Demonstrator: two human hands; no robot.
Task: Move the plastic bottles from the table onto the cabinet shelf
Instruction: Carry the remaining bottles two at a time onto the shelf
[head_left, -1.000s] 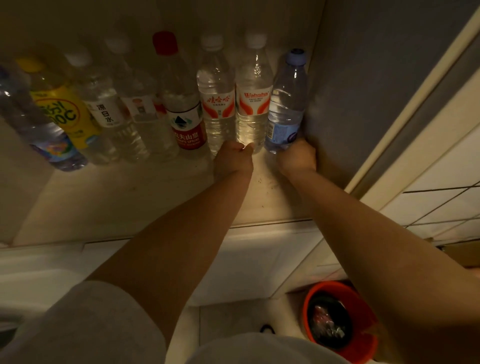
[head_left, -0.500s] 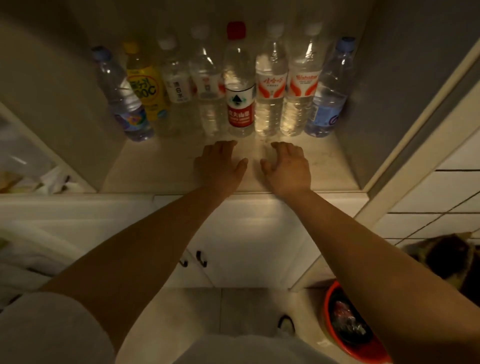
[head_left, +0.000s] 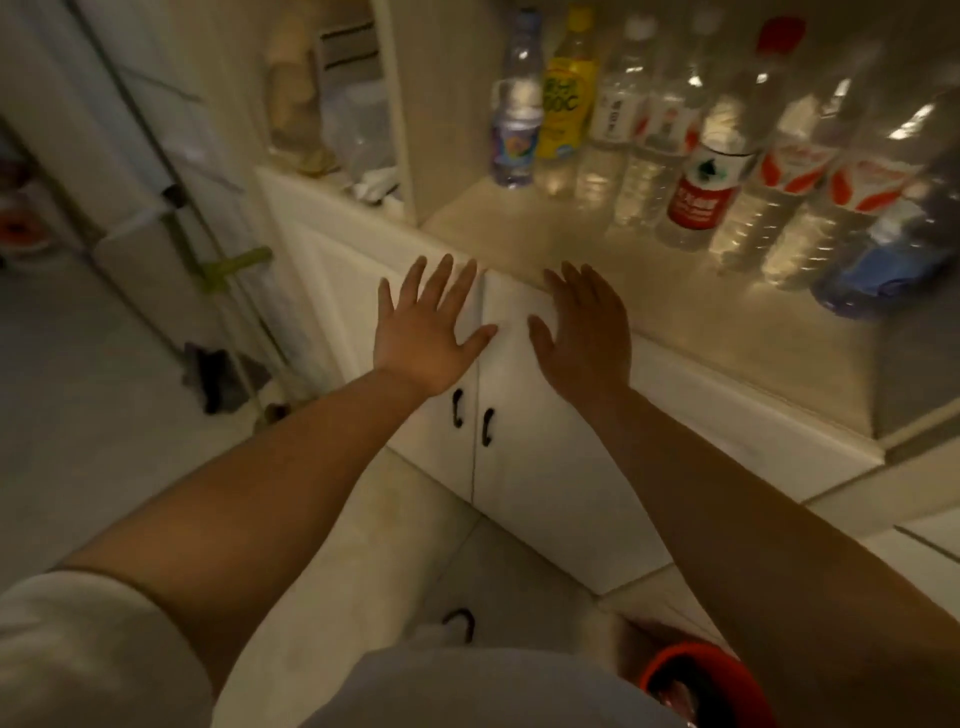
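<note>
- Both hands, left (head_left: 426, 332) and right (head_left: 582, 332), are seen spread wide, nothing held.
- Bottles (head_left: 696, 156) are lined up on the shelf (head_left: 519, 228).
- Remaining bottles, if any, should be fetched from the worktop, out of view.

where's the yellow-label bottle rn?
In the head view, the yellow-capped plastic bottle with the yellow label stands upright on the cabinet shelf, second from the left end of the row, between a small blue-labelled bottle and a clear white-capped bottle.
</note>
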